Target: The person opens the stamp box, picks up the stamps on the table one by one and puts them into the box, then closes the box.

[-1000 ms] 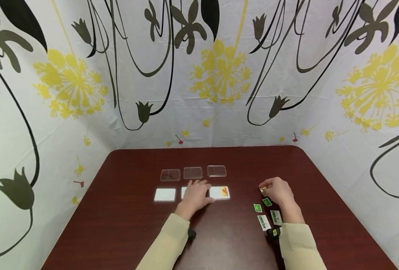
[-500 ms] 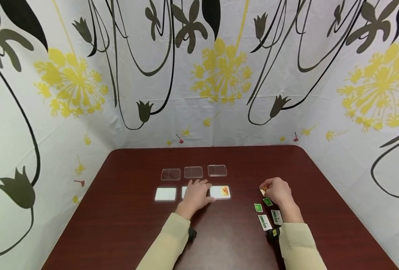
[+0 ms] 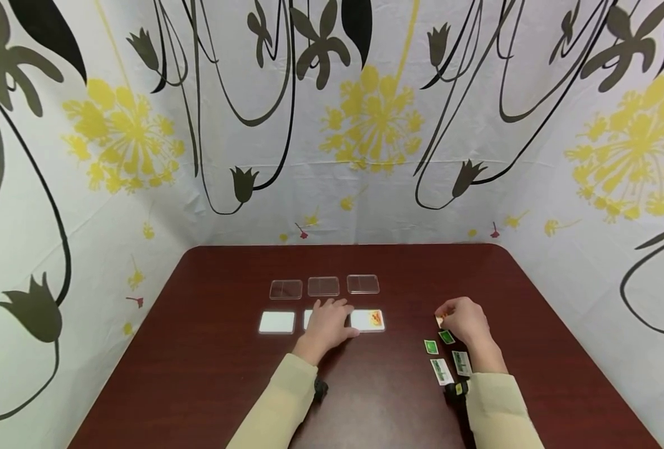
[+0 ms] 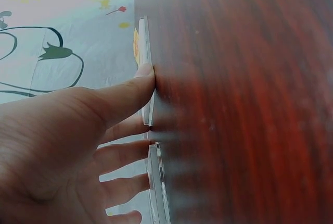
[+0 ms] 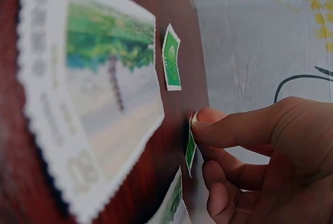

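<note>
My left hand (image 3: 326, 330) lies with spread fingers at the left end of a flat white case (image 3: 362, 320), which bears an orange stamp (image 3: 375, 318) at its right side. In the left wrist view, the thumb touches the case's near edge. The other fingers reach past the neighbouring white case (image 4: 158, 182), partly hidden by the hand in the head view. My right hand (image 3: 467, 321) pinches a small orange-and-white stamp (image 3: 439, 321) between thumb and forefinger, mostly covered by the fingertips. Just below it lies a green stamp (image 5: 190, 151).
Another green stamp (image 3: 431, 347) and two larger landscape stamps (image 3: 441, 371) (image 3: 462, 363) lie near the right wrist. A third white case (image 3: 277, 322) lies left of the left hand. Three clear plastic lids (image 3: 286, 289) (image 3: 323, 287) (image 3: 362, 284) form a row behind. Patterned cloth surrounds the brown table (image 3: 208, 349).
The head view has shifted slightly. Both hands stay nearly in place, the right one still pinching the orange-and-white stamp.
</note>
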`<state>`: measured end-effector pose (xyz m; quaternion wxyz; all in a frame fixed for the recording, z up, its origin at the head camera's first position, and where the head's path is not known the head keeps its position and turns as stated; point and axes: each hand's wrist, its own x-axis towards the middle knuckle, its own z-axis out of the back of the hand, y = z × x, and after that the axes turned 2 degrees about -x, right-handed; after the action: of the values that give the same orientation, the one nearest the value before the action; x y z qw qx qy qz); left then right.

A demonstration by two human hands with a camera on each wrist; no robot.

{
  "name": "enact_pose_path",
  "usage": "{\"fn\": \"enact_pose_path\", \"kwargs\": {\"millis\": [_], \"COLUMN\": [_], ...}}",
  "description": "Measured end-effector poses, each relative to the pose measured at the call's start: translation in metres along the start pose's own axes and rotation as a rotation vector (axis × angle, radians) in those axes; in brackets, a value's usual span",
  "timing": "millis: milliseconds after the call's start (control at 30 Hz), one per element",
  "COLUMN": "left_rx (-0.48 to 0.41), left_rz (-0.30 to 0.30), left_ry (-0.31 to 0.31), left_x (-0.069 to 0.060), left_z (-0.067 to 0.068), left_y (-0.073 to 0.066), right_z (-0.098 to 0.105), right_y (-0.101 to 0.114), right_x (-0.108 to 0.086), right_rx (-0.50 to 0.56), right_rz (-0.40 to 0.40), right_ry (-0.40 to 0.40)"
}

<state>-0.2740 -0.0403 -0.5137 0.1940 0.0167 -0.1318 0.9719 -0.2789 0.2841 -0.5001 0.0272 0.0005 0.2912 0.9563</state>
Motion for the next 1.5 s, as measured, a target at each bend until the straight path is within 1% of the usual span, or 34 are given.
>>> {"fn": "enact_pose_path", "kwargs": {"millis": [133, 300, 433, 533, 700, 900, 1067, 1133, 1333, 1500], "left_rx": [-0.003, -0.012, -0.007, -0.005, -0.008, -0.023, -0.039, -0.042, -0.039, -0.051], "left_rz": [0.003, -0.002, 0.004, 0.004, 0.001, 0.000, -0.001, -0.003, -0.003, 0.002], "left_ry": [0.004, 0.012, 0.004, 0.000, -0.004, -0.008, -0.003, -0.003, -0.001, 0.011], "left_x": [0.002, 0.001, 0.000, 0.001, 0.001, 0.003, 0.002, 0.002, 0.002, 0.001], "left_z": [-0.003, -0.003, 0.000, 0.001, 0.000, -0.004, -0.002, -0.002, -0.001, 0.002], "left_y": [0.000, -0.001, -0.001, -0.001, 0.000, 0.003, 0.003, 0.003, 0.004, 0.003], "right_z": [0.001, 0.009, 0.018, 0.023, 0.025, 0.022, 0.016, 0.012, -0.003, -0.012], "right_y": [-0.002, -0.005, -0.004, -0.001, 0.002, 0.005, 0.012, 0.015, 0.025, 0.036], "right_x": [-0.002, -0.002, 0.002, 0.003, 0.003, 0.004, 0.002, 0.001, -0.001, 0.000], "right_rx": [0.015, 0.095, 0.136, 0.143, 0.146, 0.147, 0.143, 0.148, 0.182, 0.184], "right_rz": [0.012, 0.025, 0.046, 0.059, 0.072, 0.118, 0.165, 0.174, 0.196, 0.212], "right_ry": [0.019, 0.046, 0.033, 0.009, -0.029, -0.075, -0.135, -0.146, -0.122, -0.125]}}
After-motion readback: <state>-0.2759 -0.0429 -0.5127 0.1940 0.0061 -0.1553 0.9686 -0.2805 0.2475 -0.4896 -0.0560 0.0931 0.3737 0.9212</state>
